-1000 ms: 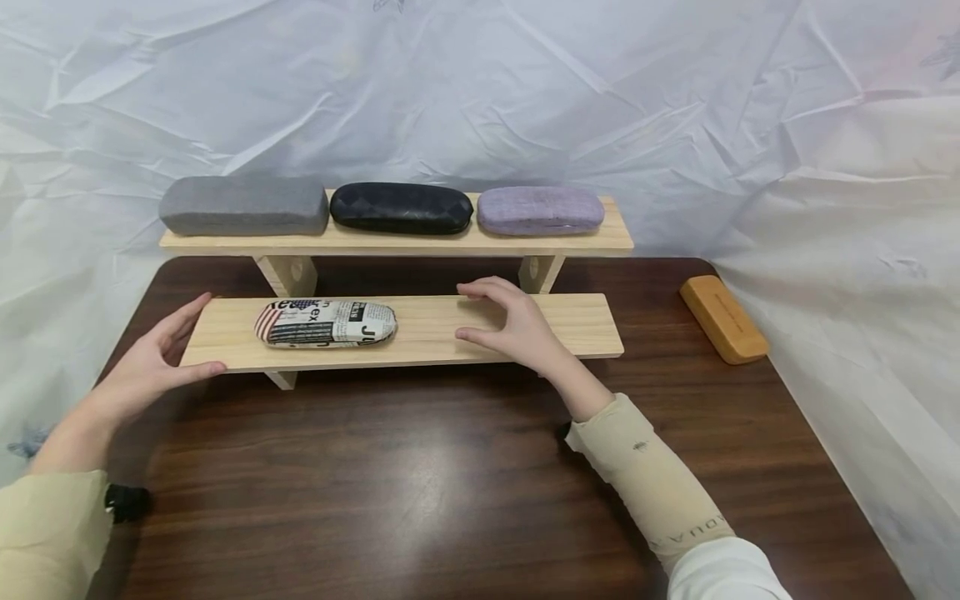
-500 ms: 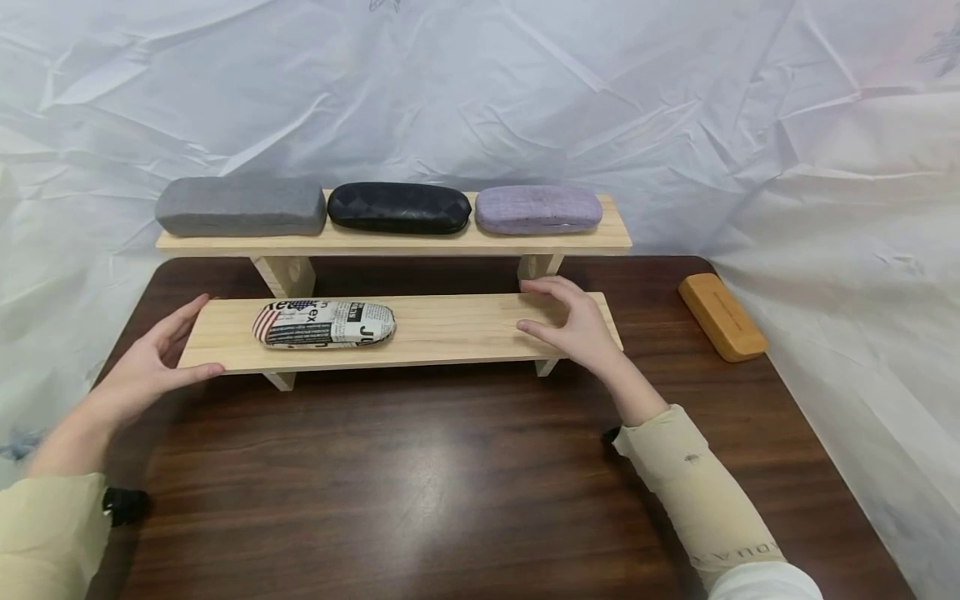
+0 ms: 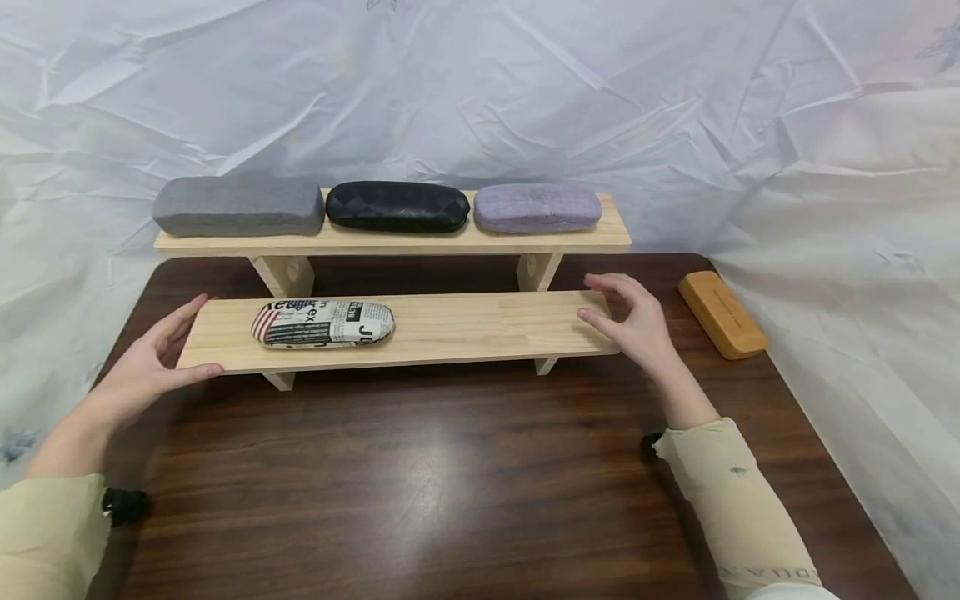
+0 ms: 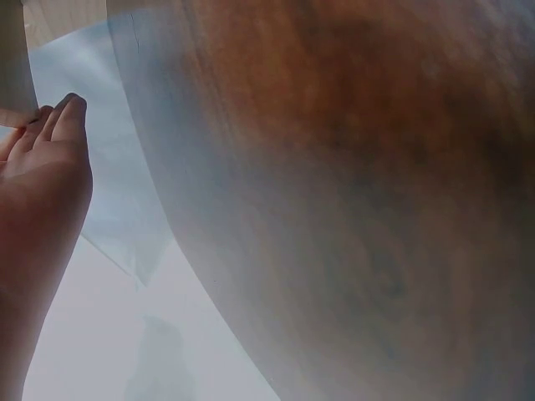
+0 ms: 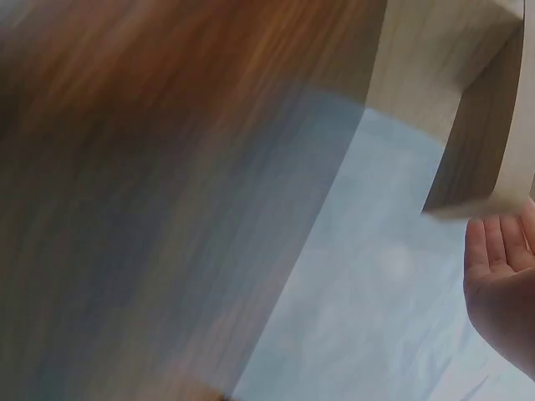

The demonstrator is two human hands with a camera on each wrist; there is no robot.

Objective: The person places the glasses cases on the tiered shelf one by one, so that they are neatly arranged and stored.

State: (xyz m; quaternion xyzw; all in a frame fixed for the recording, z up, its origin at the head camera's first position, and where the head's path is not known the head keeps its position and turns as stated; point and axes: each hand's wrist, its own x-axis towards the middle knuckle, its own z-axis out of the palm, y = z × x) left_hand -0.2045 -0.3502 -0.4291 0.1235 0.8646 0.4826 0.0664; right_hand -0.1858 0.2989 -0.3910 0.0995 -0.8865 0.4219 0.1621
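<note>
A two-tier wooden rack stands on the table, its lower shelf (image 3: 457, 329) nearer me. On that shelf's left part lies a newsprint-patterned glasses case (image 3: 324, 323). My left hand (image 3: 142, 367) holds the shelf's left end, thumb at the front corner and fingers towards the back. At the right end is my right hand (image 3: 637, 325), thumb and fingers spread around the end, holding nothing. In the right wrist view its fingertips (image 5: 495, 238) come up close to the wood; whether they touch is unclear. The left wrist view shows fingers (image 4: 71, 121) against the board's end.
The upper shelf (image 3: 420, 244) bears a grey case (image 3: 240, 206), a black case (image 3: 397, 207) and a lilac case (image 3: 537, 207). A tan case (image 3: 722, 315) lies at the right on the dark wooden table (image 3: 420, 483). White sheeting (image 3: 480, 92) hangs behind.
My right hand has moved right along the lower shelf, from right of its middle to its right end. The left hand stays at the left end; the cases lie as before.
</note>
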